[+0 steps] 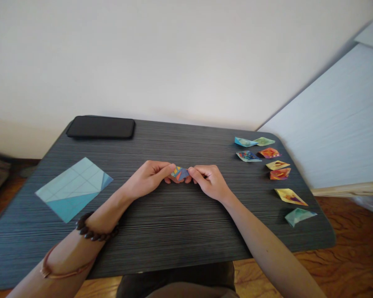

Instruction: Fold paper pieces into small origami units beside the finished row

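Wall (180, 62), pale, one: behind the surface.
Panel (335, 120), whitish, one: standing at the right.
Surface (174, 231), dark grey with fine streaks, one: rounded corners, carrying all the paper listed below.
Sheet (77, 182), one: pale blue-green with a deeper teal part, crossed by lines, lying flat at the left.
Black slab (101, 127), one: oblong with rounded corners, lying flat at the far left.
Hands, two: left hand (149, 178) and right hand (209, 180), near the middle of the surface, fingers curled in, thumbs pressed down in a pinch, both gripping one small piece of paper between them.
Bracelets, two, both on the left forearm: one of dark beads (91, 231) near the wrist, one reddish-brown cord (66, 273) further up.
Folded pieces, eight, at the right end: one blue (245, 142), two green (265, 141) (299, 216), one dark multicoloured (248, 156), two orange-red (270, 152) (279, 174), two yellow (277, 165) (290, 196).
Held paper (180, 173), one: blue, yellow and orange, partly covered by the fingertips.
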Tool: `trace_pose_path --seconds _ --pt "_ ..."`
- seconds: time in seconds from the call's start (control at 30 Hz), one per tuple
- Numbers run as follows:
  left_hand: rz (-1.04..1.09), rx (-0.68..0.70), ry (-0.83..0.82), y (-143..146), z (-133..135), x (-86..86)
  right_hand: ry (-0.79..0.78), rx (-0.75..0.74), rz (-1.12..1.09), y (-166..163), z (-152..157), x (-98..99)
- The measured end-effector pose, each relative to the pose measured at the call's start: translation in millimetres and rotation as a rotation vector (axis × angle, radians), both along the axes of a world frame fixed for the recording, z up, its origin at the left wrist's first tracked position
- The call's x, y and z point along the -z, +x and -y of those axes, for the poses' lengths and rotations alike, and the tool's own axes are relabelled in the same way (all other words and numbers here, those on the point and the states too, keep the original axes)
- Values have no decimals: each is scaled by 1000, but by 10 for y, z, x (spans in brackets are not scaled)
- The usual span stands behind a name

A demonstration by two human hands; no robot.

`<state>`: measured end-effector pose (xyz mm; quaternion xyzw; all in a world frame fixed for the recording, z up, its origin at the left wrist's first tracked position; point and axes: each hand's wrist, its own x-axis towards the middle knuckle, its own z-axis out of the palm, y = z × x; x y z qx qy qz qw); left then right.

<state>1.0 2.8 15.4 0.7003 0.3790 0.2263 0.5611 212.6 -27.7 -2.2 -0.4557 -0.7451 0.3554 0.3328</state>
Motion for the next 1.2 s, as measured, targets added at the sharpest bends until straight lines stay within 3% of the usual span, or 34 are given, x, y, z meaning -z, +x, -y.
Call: trace_pose_path --seconds 0.33,0.53,0.83,1.0,1.2 --pt "-12 -81 -21 20 42 129 123 -4 19 -50 28 15" --pt "57 -74 -92 38 54 43 44 -81 -68 -27 9 -4" --pt "99 -20 -167 14 -8 53 -55 -31 -99 -8 9 13" --pt "105 -95 -156 60 11 95 67 80 -57 -38 41 3" --pt "67 -352 -149 147 18 116 329 163 84 -109 71 51"
